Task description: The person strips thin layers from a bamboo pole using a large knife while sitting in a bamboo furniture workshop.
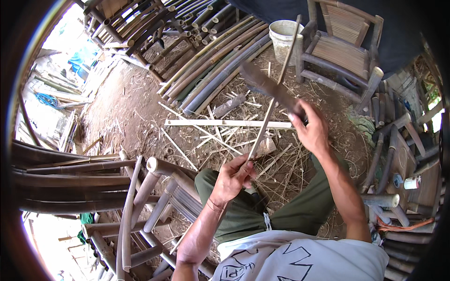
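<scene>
My left hand [232, 178] is closed around the lower end of a long, thin bamboo strip [263, 129], which slants up and away from me. Gripped in my right hand [311, 129] is a broad, dark-bladed machete [265, 84], slightly blurred. Its blade crosses the strip beyond my left hand; whether the two touch I cannot tell. Below the strip, a short wood block [262, 147] sits on the ground among shavings. A pale flat bamboo slat [197, 122] lies across the litter, beside a short grey bamboo piece [229, 105].
Long bamboo poles [215, 61] lie ahead on the dirt floor. A whitish bucket [281, 40] stands next to a bamboo chair [344, 51]. Bamboo frames [159, 187] crowd my left side. At right are more bamboo parts and a small white container [412, 183].
</scene>
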The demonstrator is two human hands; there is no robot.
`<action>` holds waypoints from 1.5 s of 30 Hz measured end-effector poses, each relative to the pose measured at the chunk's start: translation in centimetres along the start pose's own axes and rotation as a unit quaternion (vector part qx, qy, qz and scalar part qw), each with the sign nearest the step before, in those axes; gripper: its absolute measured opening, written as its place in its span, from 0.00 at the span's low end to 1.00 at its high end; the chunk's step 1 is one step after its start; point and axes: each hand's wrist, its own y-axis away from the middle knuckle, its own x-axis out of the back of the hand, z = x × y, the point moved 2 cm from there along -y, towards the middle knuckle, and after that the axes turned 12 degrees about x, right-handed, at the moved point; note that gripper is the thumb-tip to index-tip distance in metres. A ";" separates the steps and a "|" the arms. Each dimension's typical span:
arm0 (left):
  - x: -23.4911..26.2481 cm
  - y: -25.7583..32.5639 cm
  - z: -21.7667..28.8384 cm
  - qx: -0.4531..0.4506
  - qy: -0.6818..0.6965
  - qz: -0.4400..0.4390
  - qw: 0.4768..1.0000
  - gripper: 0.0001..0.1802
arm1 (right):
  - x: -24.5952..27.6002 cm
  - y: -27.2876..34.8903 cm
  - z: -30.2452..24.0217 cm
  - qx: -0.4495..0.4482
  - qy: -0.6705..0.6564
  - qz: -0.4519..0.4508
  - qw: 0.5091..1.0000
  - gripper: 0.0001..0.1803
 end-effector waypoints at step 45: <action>7.8 10.7 -14.1 -0.123 -0.224 0.196 0.947 0.11 | 3.8 -10.0 23.4 -0.472 0.035 0.001 0.881 0.48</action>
